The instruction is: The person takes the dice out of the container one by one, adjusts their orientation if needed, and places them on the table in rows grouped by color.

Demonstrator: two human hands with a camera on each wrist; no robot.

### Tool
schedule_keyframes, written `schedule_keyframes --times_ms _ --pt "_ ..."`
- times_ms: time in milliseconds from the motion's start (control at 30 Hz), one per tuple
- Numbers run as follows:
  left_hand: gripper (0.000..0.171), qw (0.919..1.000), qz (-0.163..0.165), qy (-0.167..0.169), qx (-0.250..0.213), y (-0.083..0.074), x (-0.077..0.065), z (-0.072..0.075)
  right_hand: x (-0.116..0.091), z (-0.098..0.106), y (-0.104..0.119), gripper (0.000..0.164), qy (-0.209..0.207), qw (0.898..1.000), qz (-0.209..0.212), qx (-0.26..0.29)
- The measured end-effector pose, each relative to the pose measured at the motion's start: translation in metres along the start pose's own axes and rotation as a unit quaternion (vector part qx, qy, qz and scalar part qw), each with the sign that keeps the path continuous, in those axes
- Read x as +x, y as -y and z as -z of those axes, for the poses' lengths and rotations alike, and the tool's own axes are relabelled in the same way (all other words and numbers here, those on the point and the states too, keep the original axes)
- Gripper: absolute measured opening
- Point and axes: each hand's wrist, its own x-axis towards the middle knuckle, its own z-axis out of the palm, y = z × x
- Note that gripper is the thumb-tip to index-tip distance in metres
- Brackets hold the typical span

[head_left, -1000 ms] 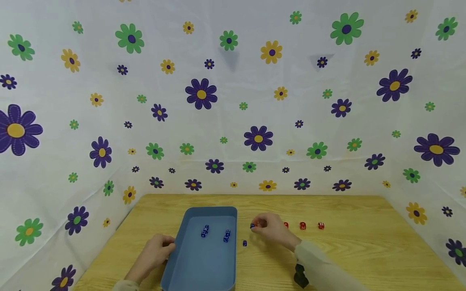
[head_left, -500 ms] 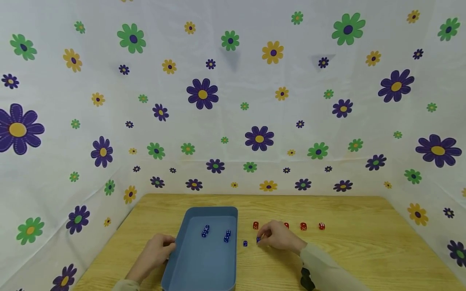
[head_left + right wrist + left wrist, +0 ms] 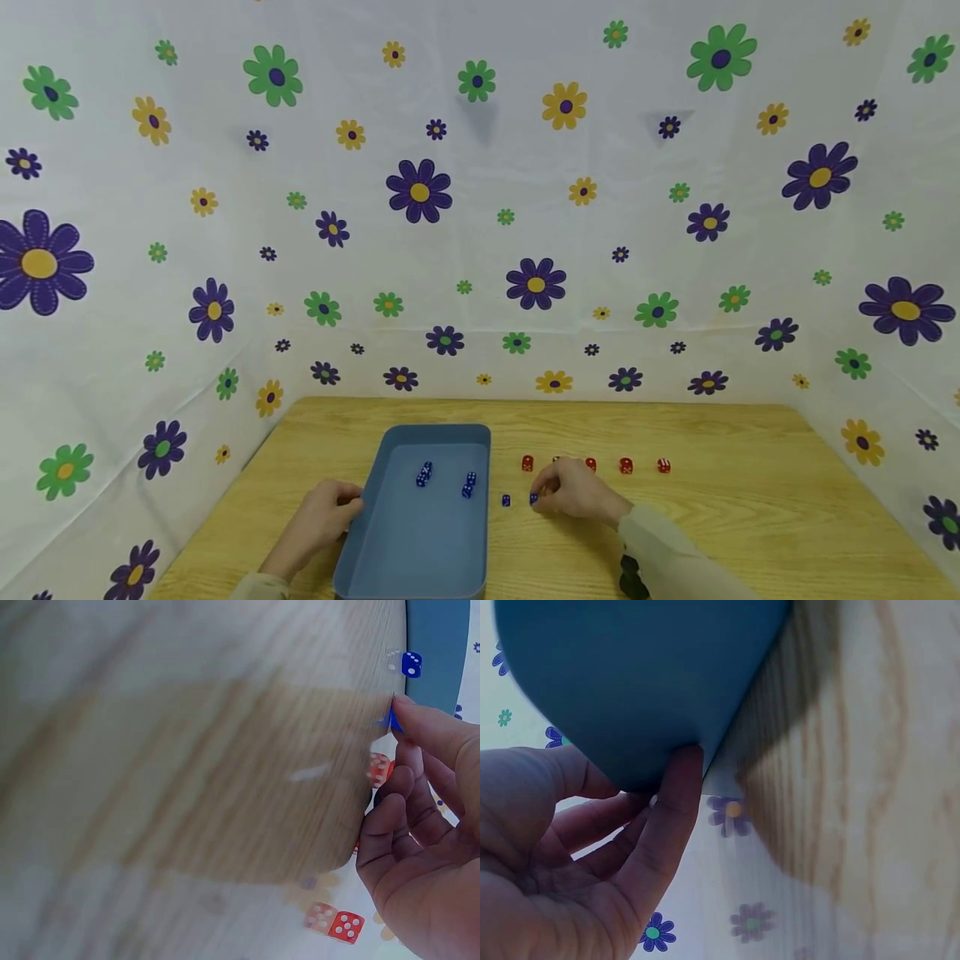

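Note:
My right hand point(image 3: 573, 490) pinches a blue die point(image 3: 534, 498) between thumb and fingertips, right at the tabletop. Just left of it lies another blue die point(image 3: 506, 501), also seen near the tray in the right wrist view. Behind the right hand runs a row of several red dice point(image 3: 626, 466), partly hidden by the hand. My left hand point(image 3: 324, 518) grips the left wall of a blue-grey tray point(image 3: 349, 542); in the left wrist view, thumb and fingers hold its edge. Inside the tray are several blue dice point(image 3: 468, 490), in two small clusters near the far end.
The wooden table point(image 3: 750, 517) carries the tray on its left half. A white cloth point(image 3: 480, 233) with printed flowers walls off the back and both sides. Something dark point(image 3: 632, 577) sits under the right sleeve point(image 3: 667, 550).
My right hand has come nearer with the blue die, from beside the red row to the tabletop right of the other blue die. The left hand stays on the tray.

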Motion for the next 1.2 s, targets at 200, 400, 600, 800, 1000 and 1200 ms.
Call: schedule_keyframes --times_ms 200,400,600,800,1000,1200 --pt "0.025 1.0000 -0.004 -0.001 0.004 0.000 0.001 0.000 0.000 0.000 -0.001 0.010 0.002 1.000 0.000 -0.004" --pt "0.026 1.0000 -0.004 0.002 0.002 0.001 0.001 0.001 0.001 0.001 0.000 0.014 0.012 1.000 -0.007 0.006" --pt "0.026 1.0000 0.000 0.007 0.004 0.002 0.002 0.002 0.001 0.005 -0.002 0.021 0.035 0.998 -0.037 0.041" --pt "0.027 1.0000 0.005 0.007 0.000 0.003 0.003 0.001 0.003 0.009 -0.002 0.020 0.029 0.997 -0.034 0.062" --pt "0.026 1.0000 0.002 0.008 0.001 0.001 0.002 0.002 0.006 0.010 0.002 0.020 0.015 0.998 -0.022 0.057" --pt "0.025 0.9999 0.000 0.010 0.003 0.000 0.000 0.002 0.010 0.005 0.010 0.023 -0.002 0.999 -0.007 0.049"
